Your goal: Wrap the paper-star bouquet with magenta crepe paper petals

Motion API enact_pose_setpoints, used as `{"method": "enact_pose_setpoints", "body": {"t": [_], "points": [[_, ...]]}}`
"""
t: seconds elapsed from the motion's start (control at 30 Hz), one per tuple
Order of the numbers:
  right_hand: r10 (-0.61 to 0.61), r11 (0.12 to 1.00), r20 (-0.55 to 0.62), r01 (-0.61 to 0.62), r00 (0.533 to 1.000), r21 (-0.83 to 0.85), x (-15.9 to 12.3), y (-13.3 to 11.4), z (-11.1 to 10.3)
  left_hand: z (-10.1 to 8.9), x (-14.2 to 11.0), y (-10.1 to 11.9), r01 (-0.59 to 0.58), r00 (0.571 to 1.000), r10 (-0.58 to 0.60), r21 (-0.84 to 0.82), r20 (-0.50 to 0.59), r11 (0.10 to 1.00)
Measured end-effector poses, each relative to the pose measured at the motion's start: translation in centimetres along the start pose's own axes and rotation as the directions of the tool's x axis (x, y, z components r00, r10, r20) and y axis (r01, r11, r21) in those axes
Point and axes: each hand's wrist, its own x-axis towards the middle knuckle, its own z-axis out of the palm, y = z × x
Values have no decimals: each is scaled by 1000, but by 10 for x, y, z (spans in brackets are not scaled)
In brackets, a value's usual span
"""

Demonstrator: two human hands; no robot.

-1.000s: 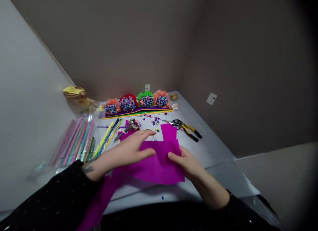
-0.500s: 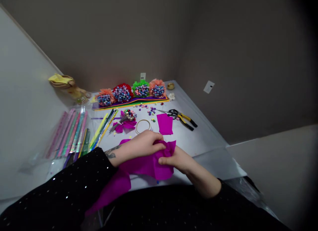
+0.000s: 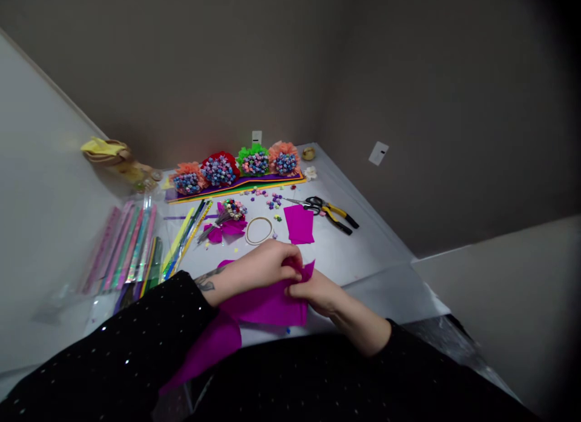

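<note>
A long sheet of magenta crepe paper (image 3: 267,307) lies across the table's near edge and droops toward my lap on the left. My left hand (image 3: 272,264) pinches its upper edge, fingers curled down. From the right, my right hand (image 3: 313,290) grips the same sheet, thumb on top of the paper. The two hands nearly meet at the paper's right end, where one corner sticks up. Just beyond them lies a smaller magenta paper piece (image 3: 299,224), with a thin tape-like ring (image 3: 259,230) to its left.
Scissors (image 3: 313,204) and yellow-handled pliers (image 3: 342,218) lie at the right. Several bouquets of small paper stars (image 3: 220,169) line the back by the wall. A star bunch (image 3: 233,210) rests mid-table. Packs of paper strips (image 3: 122,246) cover the left; loose stars (image 3: 275,201) are scattered centrally.
My hands have drawn closer together on the paper. The sheet's right end, bunched up before, now hangs flatter and has shifted left with my right hand.
</note>
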Motion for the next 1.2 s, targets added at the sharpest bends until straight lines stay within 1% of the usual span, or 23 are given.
{"method": "enact_pose_setpoints", "body": {"t": [0.07, 0.17, 0.23, 0.37, 0.47, 0.6, 0.7, 0.83, 1.0, 1.03, 1.1, 1.17, 1.2], "points": [[13, 999, -9, -13, 1000, 48, 0, -1, 2, 2, 2, 0, 10, 1000, -10, 21, -2, 1000], [-9, 997, 39, 6, 999, 80, -2, -1, 3, 3, 3, 0, 11, 1000, -11, 33, -14, 999], [-24, 998, 57, 20, 998, 65, -3, 0, 3, 3, 4, 1, 2, 1000, -2, 14, -22, 1000], [12, 999, -4, -12, 1000, -46, -3, 5, 2, 2, 3, 3, -7, 1000, 6, -31, -10, 1000], [39, 996, -61, -44, 997, -72, -2, 8, 2, 2, 3, 5, -34, 999, 35, -33, 14, 999], [82, 994, -75, -87, 994, -72, -2, 10, 6, 4, 4, 4, -66, 997, 67, -16, 25, 998], [117, 986, -67, -124, 991, -108, -3, 13, 8, 8, 6, 1, -72, 997, 72, 17, 24, 997], [80, 981, -52, -88, 995, -173, -2, 21, 4, 10, 8, -3, -61, 998, 60, 32, 20, 998], [-82, 980, 34, 86, 996, -178, -3, 20, 1, 11, 9, -1, -54, 998, 52, 46, 37, 997], [-88, 978, 36, 93, 995, -189, -3, 19, 1, 12, 9, -1, -57, 998, 55, 51, 37, 997], [-54, 967, 23, 58, 998, -246, -4, 16, 2, 15, 10, 1, -61, 998, 60, 46, 32, 997], [-5, 950, -2, 4, 1000, -311, -4, 14, 3, 18, 11, 0, -50, 999, 50, 1, 11, 999], [4, 950, -13, -8, 1000, -312, -4, 13, 3, 19, 12, -1, -37, 999, 36, -41, -9, 999]]}}
